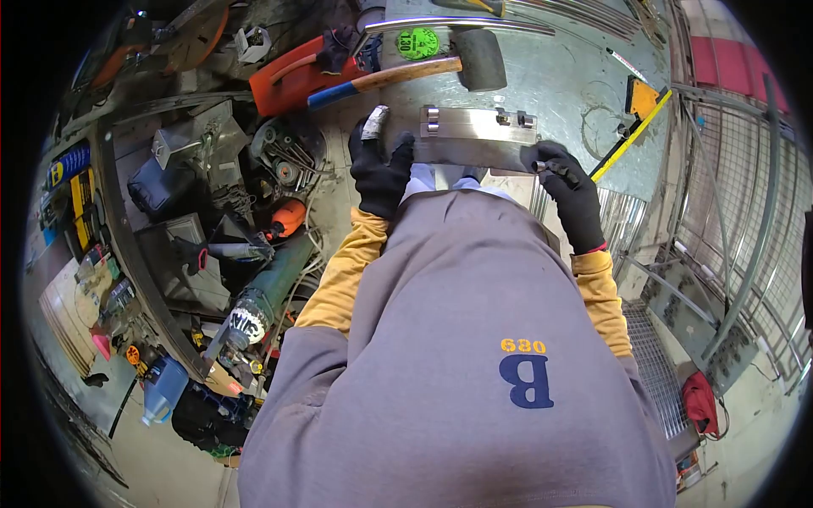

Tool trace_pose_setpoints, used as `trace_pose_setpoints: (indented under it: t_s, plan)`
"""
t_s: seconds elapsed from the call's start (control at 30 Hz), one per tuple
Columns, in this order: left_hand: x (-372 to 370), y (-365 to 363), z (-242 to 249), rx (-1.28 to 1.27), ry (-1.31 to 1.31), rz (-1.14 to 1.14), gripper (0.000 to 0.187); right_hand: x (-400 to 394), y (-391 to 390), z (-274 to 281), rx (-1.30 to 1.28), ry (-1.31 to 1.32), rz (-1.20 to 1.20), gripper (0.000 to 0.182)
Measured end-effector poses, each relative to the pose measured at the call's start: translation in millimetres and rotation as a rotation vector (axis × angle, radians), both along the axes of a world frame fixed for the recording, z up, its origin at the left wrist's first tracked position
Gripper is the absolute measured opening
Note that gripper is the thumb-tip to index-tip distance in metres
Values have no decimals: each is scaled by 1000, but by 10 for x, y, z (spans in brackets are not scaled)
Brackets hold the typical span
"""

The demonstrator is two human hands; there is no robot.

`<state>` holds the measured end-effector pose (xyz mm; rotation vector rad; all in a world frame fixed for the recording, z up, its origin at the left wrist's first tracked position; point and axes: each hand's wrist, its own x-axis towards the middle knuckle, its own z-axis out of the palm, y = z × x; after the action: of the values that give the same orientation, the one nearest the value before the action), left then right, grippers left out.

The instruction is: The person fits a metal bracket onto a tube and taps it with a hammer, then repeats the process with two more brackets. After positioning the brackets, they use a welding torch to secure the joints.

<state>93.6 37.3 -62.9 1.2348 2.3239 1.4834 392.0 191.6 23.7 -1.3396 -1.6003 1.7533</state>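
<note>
Workbench (567,85), one mallet (481,61), two hands (378,165) (572,190) at one metal piece (478,129)

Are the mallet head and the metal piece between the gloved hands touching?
Apart. The head view shows bare bench between the mallet head and the metal piece.

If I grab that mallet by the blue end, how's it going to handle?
The mallet will probably feel head-heavy, with that bulky dark block at the far end. Its straight wooden handle looks stiff, so it shouldn't flex.
</note>
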Motion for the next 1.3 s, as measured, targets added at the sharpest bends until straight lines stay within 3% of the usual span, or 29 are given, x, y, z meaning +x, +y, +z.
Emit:
trace_pose_setpoints:
  t_s: [0.07, 0.23, 0.43, 0.6, 0.67, 0.97, 1.23, 1.3]
  plan:
    - [-4, 3, 1, 0, -22, -11, 59, -2, 32, 48, -31, 11, -22, 23]
    - [-13, -11, -35, 11, -49, -28, 60, -68, 149, 235, -147, -252, 15, 27]
    - [11, -8, -186, 54, -258, -21, 61, -272, 197, 142, -208, -201, -85, 26]
    - [-32, -16, -63, -1, -97, -47, 58, -385, 205, 149, -196, -184, -116, 29]
    - [-34, -3, -31, -2, -85, -51, 58, -410, 224, 155, -99, -237, -53, 30]
    - [-35, -8, 19, -30, -28, -50, 59, -392, 480, 220, -114, -369, 106, 32]
    - [-65, -16, -22, 17, -46, -47, 60, -282, 537, 129, -145, -327, 111, 31]
    - [-127, -41, 87, -89, 70, -79, 61, -180, 558, 205, -382, -98, 46, 34]
